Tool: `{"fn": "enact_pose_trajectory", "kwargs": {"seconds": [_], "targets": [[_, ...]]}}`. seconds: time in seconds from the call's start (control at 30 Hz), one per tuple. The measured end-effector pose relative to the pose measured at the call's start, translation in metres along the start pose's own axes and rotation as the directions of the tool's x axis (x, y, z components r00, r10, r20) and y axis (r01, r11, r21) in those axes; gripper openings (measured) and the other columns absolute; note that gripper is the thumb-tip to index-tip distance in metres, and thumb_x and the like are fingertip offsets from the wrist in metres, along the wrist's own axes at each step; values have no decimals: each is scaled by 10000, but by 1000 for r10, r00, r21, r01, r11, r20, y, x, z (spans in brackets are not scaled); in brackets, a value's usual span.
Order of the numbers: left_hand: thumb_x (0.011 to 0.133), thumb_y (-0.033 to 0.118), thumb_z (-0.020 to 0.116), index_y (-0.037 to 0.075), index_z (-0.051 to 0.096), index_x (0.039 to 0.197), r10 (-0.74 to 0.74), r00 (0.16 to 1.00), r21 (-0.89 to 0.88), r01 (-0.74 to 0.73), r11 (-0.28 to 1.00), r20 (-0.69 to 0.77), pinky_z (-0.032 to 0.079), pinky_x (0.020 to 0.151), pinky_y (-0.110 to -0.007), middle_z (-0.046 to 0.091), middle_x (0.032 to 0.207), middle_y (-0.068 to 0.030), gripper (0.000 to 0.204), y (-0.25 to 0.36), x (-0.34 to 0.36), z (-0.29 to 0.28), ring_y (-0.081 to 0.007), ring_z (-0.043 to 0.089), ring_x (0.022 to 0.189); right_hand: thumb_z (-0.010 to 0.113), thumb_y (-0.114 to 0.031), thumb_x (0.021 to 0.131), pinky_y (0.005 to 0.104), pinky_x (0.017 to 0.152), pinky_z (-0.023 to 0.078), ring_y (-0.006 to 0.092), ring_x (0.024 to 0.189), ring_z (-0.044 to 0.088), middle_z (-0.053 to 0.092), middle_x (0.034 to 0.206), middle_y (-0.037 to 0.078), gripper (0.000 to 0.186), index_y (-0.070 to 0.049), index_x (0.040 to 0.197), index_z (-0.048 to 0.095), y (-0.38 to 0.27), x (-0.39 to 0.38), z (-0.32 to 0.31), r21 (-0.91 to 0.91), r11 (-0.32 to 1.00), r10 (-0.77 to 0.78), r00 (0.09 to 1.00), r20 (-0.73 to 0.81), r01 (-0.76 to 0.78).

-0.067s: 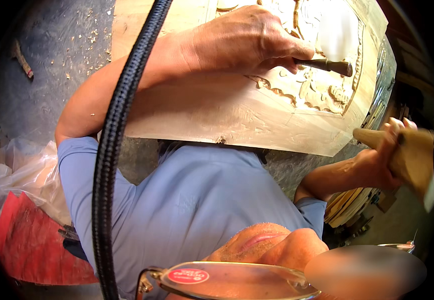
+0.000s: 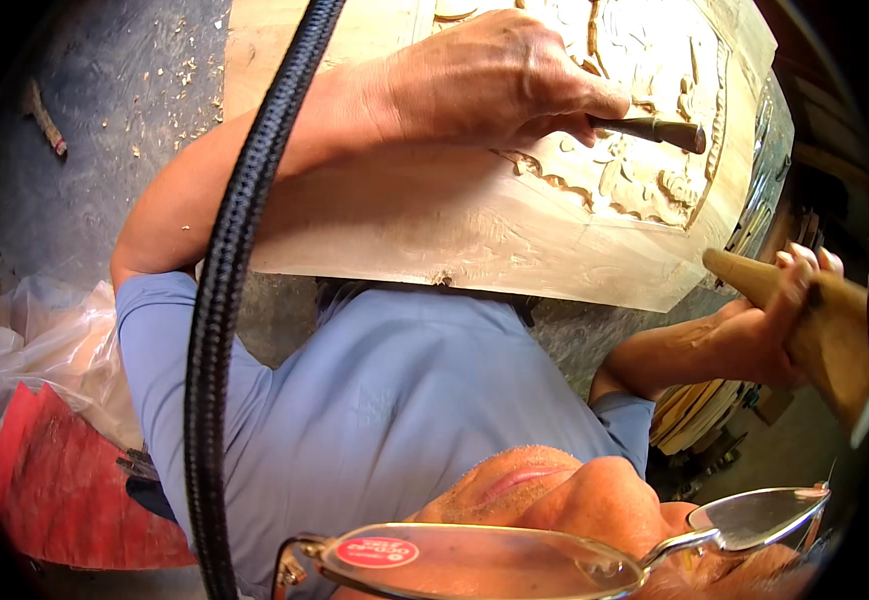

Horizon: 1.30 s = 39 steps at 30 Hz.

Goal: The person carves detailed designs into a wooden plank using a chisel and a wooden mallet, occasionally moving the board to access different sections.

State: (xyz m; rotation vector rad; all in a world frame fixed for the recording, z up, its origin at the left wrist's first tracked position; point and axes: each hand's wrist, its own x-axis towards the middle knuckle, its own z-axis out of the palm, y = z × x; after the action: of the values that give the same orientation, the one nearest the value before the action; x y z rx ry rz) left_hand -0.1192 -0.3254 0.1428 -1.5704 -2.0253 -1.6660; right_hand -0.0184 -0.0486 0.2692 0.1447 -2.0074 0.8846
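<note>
My left hand (image 2: 515,80) is closed around a carving chisel, whose dark handle end (image 2: 660,133) sticks out to the right past my thumb. The blade end is hidden behind the hand. Beneath it lies a pale wooden panel (image 2: 405,230) with relief carving (image 2: 635,180) at its upper right. Off the panel's right edge, my right hand (image 2: 770,335) grips a wooden mallet (image 2: 830,340). The mallet is tilted, its narrow end toward the panel and its wide end low at the far right. Mallet and chisel are apart.
A black braided cable (image 2: 225,300) crosses the view in front of my left arm. At left are a clear plastic bag (image 2: 45,330), a red stool-like object (image 2: 75,490) and a short stick (image 2: 45,118) on the grey floor with wood chips. Stacked boards (image 2: 700,410) stand at right.
The mallet in my right hand has shifted slightly downward and tilted a little more, its wide end lower. My left hand and the chisel have stayed in place.
</note>
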Motion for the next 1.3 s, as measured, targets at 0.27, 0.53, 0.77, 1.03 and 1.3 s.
{"fn": "enact_pose_trajectory", "kwargs": {"seconds": [0.27,0.53,0.77,1.03,1.3], "targets": [[885,-21,654,8,653,1223,69,998,33,-69,997,-6,607,708,-422,744,943,-140,339,-7,3,5,-307,746,843,853,-5,736,357,913,608,267,1064,764,778,1215,113,576,-81,1294,727,6,0,22,-396,795,-245,840,484,460],[925,1,645,-3,644,1214,77,996,-112,-81,990,-47,600,729,-434,743,914,-149,289,-21,4,0,-319,749,841,997,-158,706,353,853,642,197,939,772,782,1106,158,578,63,1154,705,4,-15,6,-597,771,-141,973,183,224],[943,-22,603,8,614,1116,66,997,-20,-65,998,43,596,664,-431,704,840,-153,176,-2,10,-7,-311,738,773,860,27,748,386,934,609,251,1086,758,766,1241,136,564,14,1289,698,-5,-9,21,-400,810,-221,855,469,428],[927,57,702,5,602,1031,108,993,-20,-109,994,-39,565,679,-451,671,809,-164,153,-14,12,-3,-341,715,787,916,-5,761,383,859,664,256,912,770,755,1101,234,549,145,1200,623,-1,3,14,-428,874,-187,972,143,231],[943,36,656,14,610,1052,34,999,-13,-34,999,38,578,678,-460,680,782,-145,120,-1,10,-9,-334,726,761,814,65,765,401,1025,591,301,1179,731,761,1266,132,562,-41,1307,711,-9,-5,32,-397,816,-181,838,516,420]]}}
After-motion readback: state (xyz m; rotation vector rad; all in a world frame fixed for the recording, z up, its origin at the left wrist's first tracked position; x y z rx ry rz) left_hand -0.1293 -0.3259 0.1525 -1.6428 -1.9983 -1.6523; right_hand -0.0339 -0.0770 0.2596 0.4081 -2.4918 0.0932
